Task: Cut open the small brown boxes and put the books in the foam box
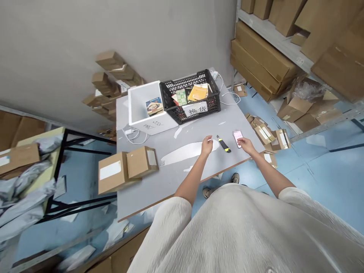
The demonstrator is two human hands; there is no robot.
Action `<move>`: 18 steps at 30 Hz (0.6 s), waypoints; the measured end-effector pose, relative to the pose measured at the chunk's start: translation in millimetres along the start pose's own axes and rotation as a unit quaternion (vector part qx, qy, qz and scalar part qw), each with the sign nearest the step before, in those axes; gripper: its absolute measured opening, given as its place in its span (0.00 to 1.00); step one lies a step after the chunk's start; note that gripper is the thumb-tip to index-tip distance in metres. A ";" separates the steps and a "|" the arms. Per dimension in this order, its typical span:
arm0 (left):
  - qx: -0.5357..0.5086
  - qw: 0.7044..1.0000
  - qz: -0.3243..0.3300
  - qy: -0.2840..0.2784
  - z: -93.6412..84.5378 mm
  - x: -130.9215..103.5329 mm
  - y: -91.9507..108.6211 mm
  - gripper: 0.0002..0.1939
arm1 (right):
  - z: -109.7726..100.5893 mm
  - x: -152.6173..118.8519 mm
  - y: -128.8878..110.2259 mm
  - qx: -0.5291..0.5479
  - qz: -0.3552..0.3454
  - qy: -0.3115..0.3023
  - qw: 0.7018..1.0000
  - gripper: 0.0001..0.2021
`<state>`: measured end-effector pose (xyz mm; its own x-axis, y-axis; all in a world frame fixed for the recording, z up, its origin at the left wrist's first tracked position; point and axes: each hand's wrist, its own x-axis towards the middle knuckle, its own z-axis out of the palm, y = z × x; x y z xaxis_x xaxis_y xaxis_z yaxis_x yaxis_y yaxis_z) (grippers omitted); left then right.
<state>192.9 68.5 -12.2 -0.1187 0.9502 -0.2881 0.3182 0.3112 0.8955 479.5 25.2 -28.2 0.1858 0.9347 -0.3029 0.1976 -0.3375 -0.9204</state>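
My right hand (246, 145) is closed at the lower edge of a phone (238, 138) with a pinkish lit screen, near the table's front edge. Left of the phone, a black and yellow utility knife (223, 144) lies on the grey table (148, 185). My left hand (207, 145) hovers just left of the knife with its fingers curled together; whether something small is between them cannot be made out. Under and beside it is a white torn patch (182, 152) on the tabletop.
At the back stand a white foam box (153, 124) and a black crate (199, 112) holding booklets. Two cardboard boxes (113, 172) sit at the left. White cables (136, 138) lie on the table. Shelves with cartons (261, 57) rise at the right.
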 end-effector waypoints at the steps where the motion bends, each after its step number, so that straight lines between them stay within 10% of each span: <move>1: -0.001 1.000 -0.001 -0.001 -11.5 -4.3 -4.8 0.20 | 11.0 -4.5 -2.4 -0.004 -0.002 -0.002 1.000 0.12; 18: -0.014 1.000 -0.014 0.021 -203.7 -70.0 -104.2 0.19 | 220.4 -96.5 -30.8 -0.031 -0.057 -0.105 0.992 0.12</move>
<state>-23.4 -33.4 -16.2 -0.1664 0.9395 -0.2994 0.2875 0.3367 0.8967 243.3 -30.1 -25.1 -0.0440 0.9675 -0.2492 0.2656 -0.2291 -0.9365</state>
